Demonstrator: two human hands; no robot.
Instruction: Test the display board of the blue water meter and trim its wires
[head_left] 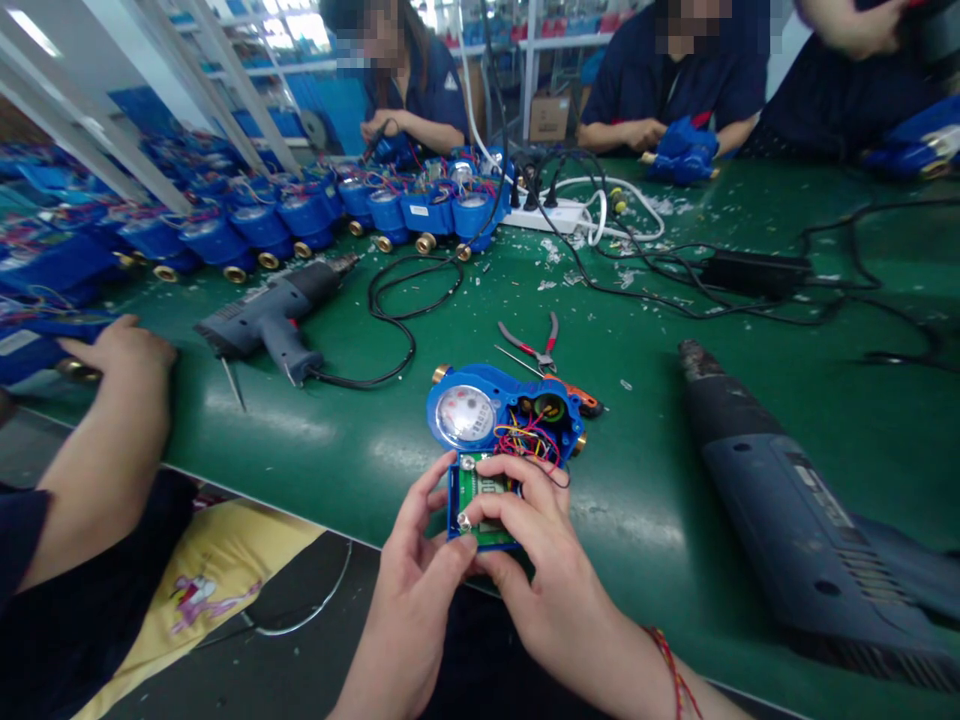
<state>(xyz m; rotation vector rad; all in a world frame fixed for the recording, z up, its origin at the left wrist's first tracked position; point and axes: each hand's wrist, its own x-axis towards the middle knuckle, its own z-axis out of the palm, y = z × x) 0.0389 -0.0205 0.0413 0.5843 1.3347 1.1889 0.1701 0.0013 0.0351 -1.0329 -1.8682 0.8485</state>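
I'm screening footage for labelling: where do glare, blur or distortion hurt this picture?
Head view: pale glare on the green table; blue water meters at the left edge smeared; rightmost heat gun seemingly stretched toward the corner; circuit board fairly sharp.

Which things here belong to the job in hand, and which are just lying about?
In use, it seems:
- case and circuit board, in left hand and right hand
- wires
- meter

Lying about:
- pliers
- orange tool
- near heat gun
- far heat gun

Thin, yellow-flecked red cord bracelet around the right wrist.
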